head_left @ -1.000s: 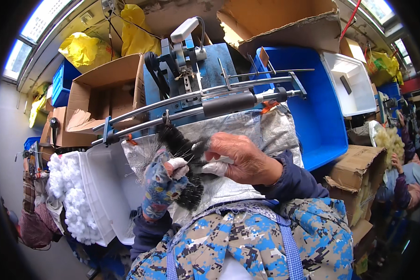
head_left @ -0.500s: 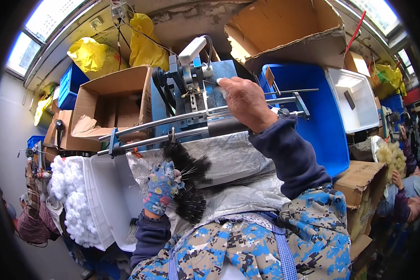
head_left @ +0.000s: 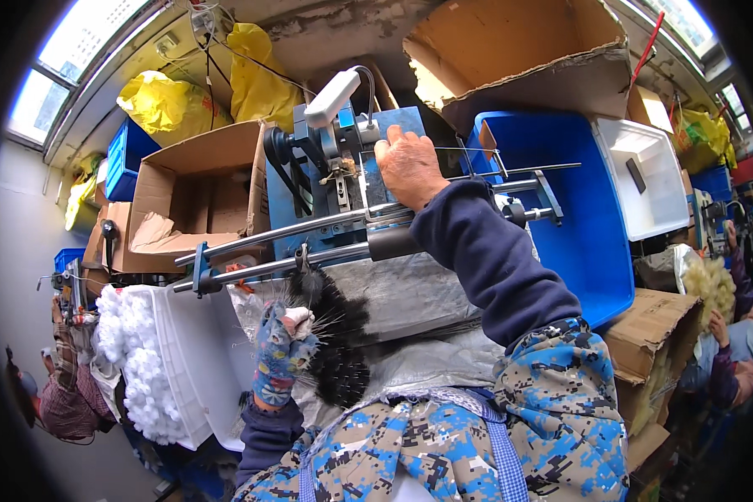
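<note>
A machine with a blue metal base (head_left: 291, 197) and two long steel rods (head_left: 276, 230) stands in front of me. My bare right hand (head_left: 410, 167) lies over its upper plate, fingers bent and close together. Their tips face down, and what they pinch is hidden. A thin wire (head_left: 456, 149) runs to the right from beside that hand. Below the rods hangs a bushy brush with black bristles (head_left: 340, 335). My left hand (head_left: 283, 351), in a flowered blue glove with bare fingertips, is closed at its left side. Fine bristles stick out around this hand.
An opened cardboard box (head_left: 197, 188) stands left of the machine, a deep blue bin (head_left: 598, 251) on the right. Beyond that is a white tray (head_left: 669, 209). White fluffy pieces (head_left: 138, 368) fill a tub at left. Other people work at both sides.
My right hand has moved left and a little up over the plate, its knuckles now upward. My left hand has turned, showing its curled fingertips, and shifted slightly left.
</note>
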{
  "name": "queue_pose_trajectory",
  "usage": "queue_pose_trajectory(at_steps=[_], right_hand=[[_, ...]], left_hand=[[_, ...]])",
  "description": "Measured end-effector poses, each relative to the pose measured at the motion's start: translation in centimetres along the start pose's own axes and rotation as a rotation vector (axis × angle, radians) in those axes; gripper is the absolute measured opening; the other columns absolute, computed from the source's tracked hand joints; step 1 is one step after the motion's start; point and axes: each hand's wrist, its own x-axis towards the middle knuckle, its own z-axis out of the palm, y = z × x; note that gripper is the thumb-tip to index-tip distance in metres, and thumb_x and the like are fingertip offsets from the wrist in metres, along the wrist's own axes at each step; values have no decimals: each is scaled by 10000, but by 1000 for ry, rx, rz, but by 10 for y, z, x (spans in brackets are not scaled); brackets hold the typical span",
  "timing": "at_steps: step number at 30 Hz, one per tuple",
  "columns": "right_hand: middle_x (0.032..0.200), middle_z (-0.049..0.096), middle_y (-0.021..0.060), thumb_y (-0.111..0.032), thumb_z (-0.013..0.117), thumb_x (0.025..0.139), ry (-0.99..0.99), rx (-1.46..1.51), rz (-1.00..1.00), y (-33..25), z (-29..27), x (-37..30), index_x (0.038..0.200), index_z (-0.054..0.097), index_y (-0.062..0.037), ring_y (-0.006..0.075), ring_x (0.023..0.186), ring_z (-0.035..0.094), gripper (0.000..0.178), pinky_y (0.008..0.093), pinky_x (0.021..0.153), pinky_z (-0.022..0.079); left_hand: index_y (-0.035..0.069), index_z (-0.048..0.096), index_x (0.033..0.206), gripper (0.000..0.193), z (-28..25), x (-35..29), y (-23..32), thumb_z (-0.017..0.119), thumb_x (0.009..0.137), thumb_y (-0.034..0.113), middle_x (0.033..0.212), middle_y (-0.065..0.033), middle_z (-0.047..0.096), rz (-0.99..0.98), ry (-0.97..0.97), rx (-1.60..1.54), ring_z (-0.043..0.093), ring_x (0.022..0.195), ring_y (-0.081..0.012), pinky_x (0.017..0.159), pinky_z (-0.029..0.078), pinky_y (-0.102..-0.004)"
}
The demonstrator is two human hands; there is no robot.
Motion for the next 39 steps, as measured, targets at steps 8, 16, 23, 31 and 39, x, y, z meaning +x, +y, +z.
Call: queue_pose_trajectory(at_steps=[8, 16, 23, 31, 39], right_hand=[[954, 561, 140, -120, 559, 733, -35, 63, 15, 1, 2, 4, 819, 640, -63, 268, 836, 577, 130, 397, 680, 424], [946, 563, 133, -118, 557, 736, -35, 60, 29, 2, 3, 4, 830, 645, -65, 272, 838, 568, 139, 393, 684, 416], [951, 564, 137, -115, 541, 749, -55, 65, 46, 1, 4, 4, 843, 643, -68, 271, 849, 571, 147, 397, 687, 413], [932, 609, 128, -186, 538, 809, -73, 291, 87, 13, 16, 13, 889, 676, -96, 305, 869, 576, 183, 436, 780, 387], [1175, 498, 146, -268, 609, 780, -122, 128, 159, 17, 2, 4, 1010, 641, -67, 320, 1117, 421, 307, 474, 898, 314]], left_hand=[[71, 619, 868, 176, 1, 8, 13, 657, 714, -6, 771, -106, 622, -3, -18, -9, 607, 694, -271, 621, 470, -341], [69, 622, 862, 165, 1, 8, 13, 662, 715, 2, 778, -112, 615, -17, -27, 1, 609, 706, -286, 630, 474, -347], [70, 610, 935, 317, 4, 7, 10, 695, 635, 10, 804, -122, 596, -1, -70, -42, 590, 705, -318, 640, 463, -391], [77, 615, 925, 304, 10, 3, 9, 696, 637, 21, 804, -134, 589, -16, -84, -42, 577, 709, -341, 648, 460, -405], [81, 624, 864, 189, 3, 10, 17, 687, 701, 9, 764, -106, 601, 33, -49, 11, 598, 687, -277, 609, 468, -347]])
